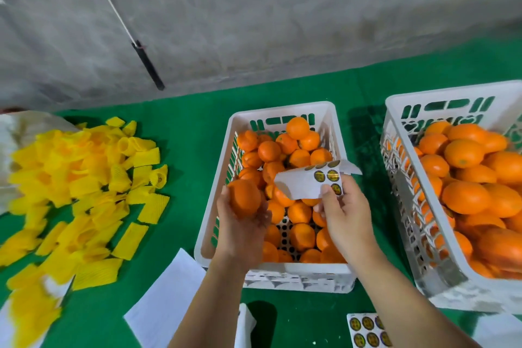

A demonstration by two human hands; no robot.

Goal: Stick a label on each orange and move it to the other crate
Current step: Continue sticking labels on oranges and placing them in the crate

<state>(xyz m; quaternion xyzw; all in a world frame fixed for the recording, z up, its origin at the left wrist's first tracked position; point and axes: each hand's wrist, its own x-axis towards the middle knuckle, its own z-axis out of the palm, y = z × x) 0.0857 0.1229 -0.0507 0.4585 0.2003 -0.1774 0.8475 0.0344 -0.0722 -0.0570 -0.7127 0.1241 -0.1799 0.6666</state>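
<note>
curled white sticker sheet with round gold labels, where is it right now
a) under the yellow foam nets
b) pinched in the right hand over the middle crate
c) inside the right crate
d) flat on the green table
b: the right hand pinches the curled white sticker sheet above the middle white plastic crate of oranges.

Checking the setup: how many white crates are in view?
2: the middle crate under both hands, and the right crate, cut off by the frame's right edge.

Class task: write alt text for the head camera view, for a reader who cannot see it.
Over a white crate of oranges, the left hand holds an orange while the right hand pinches a label sheet. Another crate stands right, yellow foam sleeves left.
</note>
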